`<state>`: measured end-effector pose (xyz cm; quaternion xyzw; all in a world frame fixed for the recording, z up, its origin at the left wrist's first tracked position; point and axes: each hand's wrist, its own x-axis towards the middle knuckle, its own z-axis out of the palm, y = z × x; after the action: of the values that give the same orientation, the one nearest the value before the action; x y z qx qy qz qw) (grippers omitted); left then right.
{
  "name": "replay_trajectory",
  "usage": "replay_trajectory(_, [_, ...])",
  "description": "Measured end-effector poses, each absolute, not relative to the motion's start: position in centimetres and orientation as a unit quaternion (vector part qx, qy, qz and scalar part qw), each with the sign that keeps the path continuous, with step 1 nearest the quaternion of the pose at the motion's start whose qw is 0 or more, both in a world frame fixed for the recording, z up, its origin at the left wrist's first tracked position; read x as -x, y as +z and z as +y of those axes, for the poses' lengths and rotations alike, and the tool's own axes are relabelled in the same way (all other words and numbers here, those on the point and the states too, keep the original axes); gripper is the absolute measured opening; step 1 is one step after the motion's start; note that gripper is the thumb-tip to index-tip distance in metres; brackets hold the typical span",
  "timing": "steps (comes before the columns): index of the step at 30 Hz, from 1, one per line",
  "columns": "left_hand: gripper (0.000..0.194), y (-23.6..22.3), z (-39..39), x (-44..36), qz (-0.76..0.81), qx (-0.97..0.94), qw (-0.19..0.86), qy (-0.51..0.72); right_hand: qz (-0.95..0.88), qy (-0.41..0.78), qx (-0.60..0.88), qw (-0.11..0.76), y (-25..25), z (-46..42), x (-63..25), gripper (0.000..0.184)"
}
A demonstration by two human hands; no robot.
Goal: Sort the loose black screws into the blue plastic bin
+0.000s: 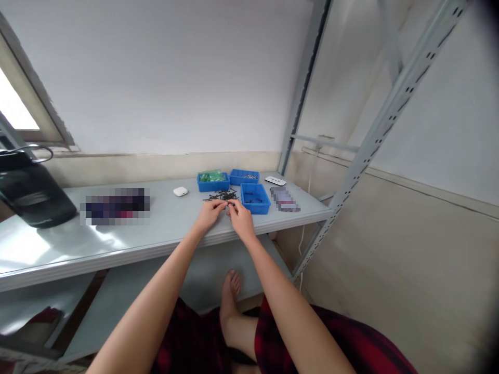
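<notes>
My left hand (211, 213) and my right hand (240, 218) meet over the front part of the shelf, fingertips pinched close together. A small dark piece shows at the right fingertips, too small to name. Just beyond my fingers lies a loose pile of thin black screw-like pieces (221, 196). Right beside my right hand stands a blue bin (260, 210) with a few dark pieces on its bottom. Behind the pile is a blue bin (213, 186) with green plastic (212, 176) in it. Another blue bin (244, 180) beside it holds small light-coloured pieces.
A white case (180, 191) lies left of the pile. Right of the bins are a white flat device (275, 181) and a blurred phone-like object (285, 199). Further left are a pixelated dark item (117, 206) and a large dark bottle (35, 192). A metal upright (366, 156) rises at right.
</notes>
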<state>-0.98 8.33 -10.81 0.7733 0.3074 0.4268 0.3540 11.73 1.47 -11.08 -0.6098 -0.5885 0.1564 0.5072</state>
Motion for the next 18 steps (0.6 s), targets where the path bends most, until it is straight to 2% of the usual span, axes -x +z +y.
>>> replay_trajectory(6, [0.032,-10.73,8.28,0.89,0.343,-0.728,0.387,0.451,-0.573,0.155,0.630,0.501,-11.29,1.63,-11.67,0.022])
replay_trajectory(11, [0.037,-10.75,7.98,0.83,0.347,-0.712,0.402,0.459,-0.552,0.156,0.623,0.532,-11.21,1.62,-11.60,0.023])
replay_trajectory(18, [0.025,-11.06,8.11,0.77,0.335,-0.723,0.385,0.466,-0.543,0.155,0.622,0.542,-11.25,1.82,-11.74,0.024])
